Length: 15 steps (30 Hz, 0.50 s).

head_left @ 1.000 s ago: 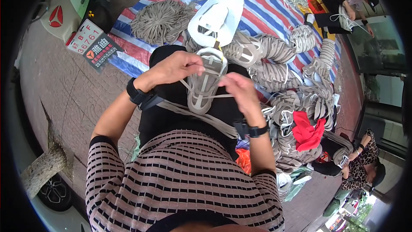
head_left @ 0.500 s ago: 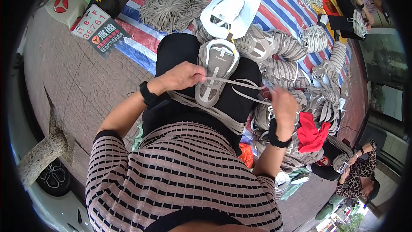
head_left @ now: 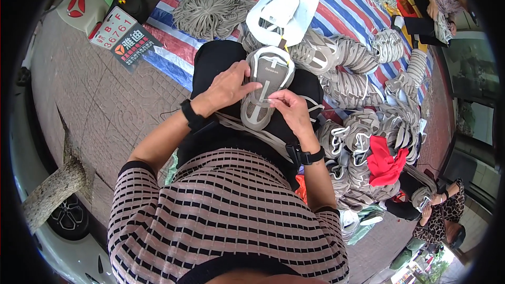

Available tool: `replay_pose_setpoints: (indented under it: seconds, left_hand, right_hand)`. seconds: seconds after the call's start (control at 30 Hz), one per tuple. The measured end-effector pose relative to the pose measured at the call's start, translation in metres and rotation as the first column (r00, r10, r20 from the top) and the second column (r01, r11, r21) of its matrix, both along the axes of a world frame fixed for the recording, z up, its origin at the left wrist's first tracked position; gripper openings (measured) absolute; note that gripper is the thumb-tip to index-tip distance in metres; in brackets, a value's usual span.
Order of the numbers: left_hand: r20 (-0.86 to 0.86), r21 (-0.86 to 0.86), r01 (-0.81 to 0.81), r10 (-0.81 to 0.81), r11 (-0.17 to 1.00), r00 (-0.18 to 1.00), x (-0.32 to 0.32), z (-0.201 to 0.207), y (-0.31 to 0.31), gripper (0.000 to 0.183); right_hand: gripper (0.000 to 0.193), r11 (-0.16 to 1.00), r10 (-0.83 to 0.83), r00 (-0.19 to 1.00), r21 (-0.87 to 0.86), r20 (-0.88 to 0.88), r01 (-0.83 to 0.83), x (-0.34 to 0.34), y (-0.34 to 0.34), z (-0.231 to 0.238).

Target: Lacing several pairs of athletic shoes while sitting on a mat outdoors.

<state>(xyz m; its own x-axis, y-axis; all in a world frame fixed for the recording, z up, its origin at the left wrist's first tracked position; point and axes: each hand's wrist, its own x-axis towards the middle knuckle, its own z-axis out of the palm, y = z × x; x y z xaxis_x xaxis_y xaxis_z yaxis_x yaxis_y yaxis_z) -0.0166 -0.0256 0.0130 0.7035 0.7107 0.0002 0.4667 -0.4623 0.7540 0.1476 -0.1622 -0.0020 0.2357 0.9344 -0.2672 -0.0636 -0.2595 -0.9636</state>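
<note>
A grey-beige sneaker upper (head_left: 271,69) with white edging lies across my black-clad lap, its toe towards me. My left hand (head_left: 230,88) grips its left side, thumb over the front and fingers at the edge. Over its middle, my right hand (head_left: 292,109) pinches a thin shoelace end between thumb and forefinger. Part of a beige shoelace (head_left: 315,107) loops out to the right of that hand. More long laces (head_left: 247,129) lie across my lap below the toe. The eyelets beside my left fingers are partly hidden.
A white hat-like shell (head_left: 286,8) sits just beyond the upper. A lace heap (head_left: 210,13) lies on the striped sheet (head_left: 171,47). Stacked uppers (head_left: 352,87) and a red cloth (head_left: 385,160) are to my right. Two people work at the far right; a scooter stands far left.
My right hand has come in from the right onto the upper with the lace end. My left hand has let go of the stretched lace and taken the upper's left side.
</note>
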Motion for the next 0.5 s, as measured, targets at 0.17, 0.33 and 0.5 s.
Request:
replay_pose_setpoints:
  seconds: [0.17,0.33,0.5]
  left_hand:
    - [-0.116,-0.186,0.076,-0.098,0.980,0.988,0.034,-0.018,0.012,0.048]
    - [-0.071,-0.411,0.037,-0.073,0.911,0.995,0.057,-0.019,0.030,0.047]
    - [-0.046,-0.522,0.046,-0.082,0.852,0.996,0.048,-0.012,0.032,0.040]
  right_hand:
    - [0.004,0.999,-0.040,0.990,0.033,0.139,0.035,0.005,0.010,-0.010]
    - [0.008,0.997,-0.081,0.954,0.041,0.288,0.072,0.027,0.035,-0.023]
    - [0.006,1.000,-0.022,0.935,0.028,0.353,0.013,0.032,0.025,-0.014]
